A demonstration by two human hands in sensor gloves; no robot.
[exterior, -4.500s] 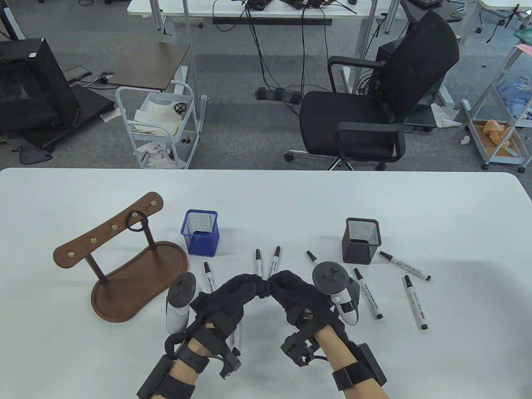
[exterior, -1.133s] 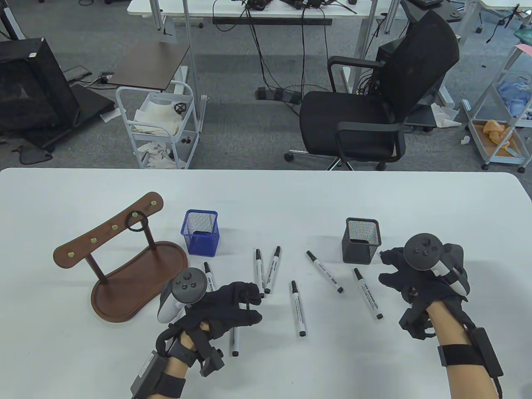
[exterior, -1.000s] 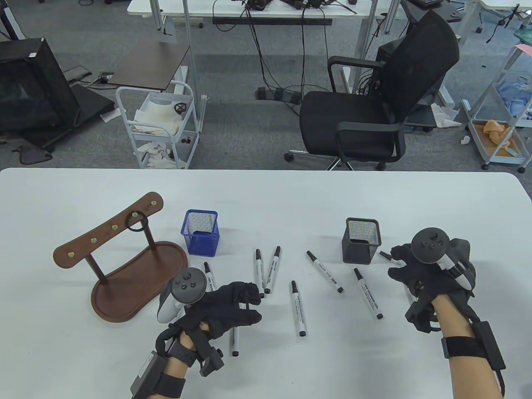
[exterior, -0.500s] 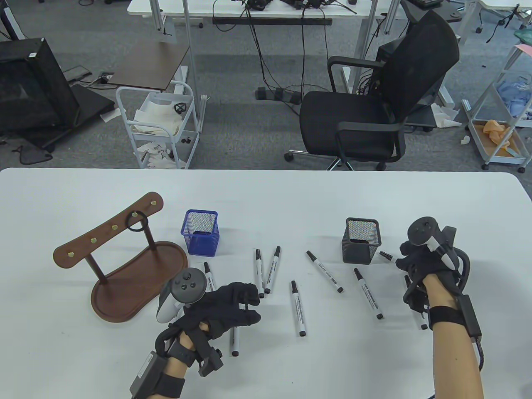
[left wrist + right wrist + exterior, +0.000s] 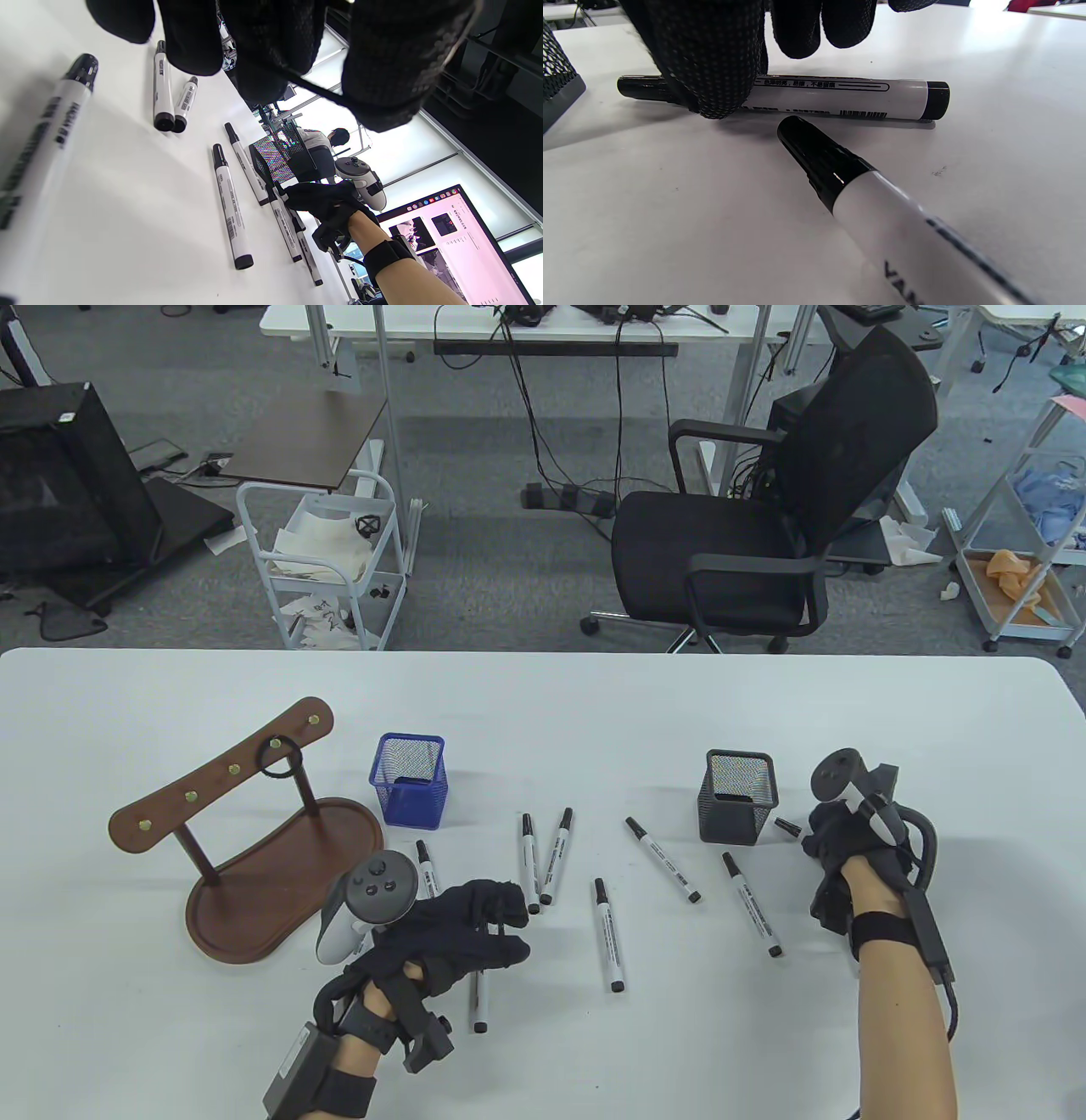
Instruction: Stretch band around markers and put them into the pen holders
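My left hand (image 5: 501, 920) hovers low over the table's front middle, and a thin black band (image 5: 314, 87) is stretched between its thumb and fingers. Several black-capped white markers (image 5: 607, 933) lie scattered between the blue mesh holder (image 5: 409, 789) and the black mesh holder (image 5: 736, 797). My right hand (image 5: 825, 836) is down on the table just right of the black holder. Its thumb (image 5: 708, 67) touches a lying marker (image 5: 840, 95), and the other fingertips hang a little behind that marker. A second marker (image 5: 882, 203) lies just in front of the hand.
A brown wooden peg stand (image 5: 254, 848) at the left carries another black band (image 5: 280, 759) on a peg. One marker (image 5: 479, 1001) lies partly under my left hand. Beyond the table's far edge stand an office chair (image 5: 764, 517) and a white cart (image 5: 327, 560).
Both hands were joined at the front middle; the right hand has since swung right and dropped onto the marker beside the black holder. The left hand has stayed put with the band.
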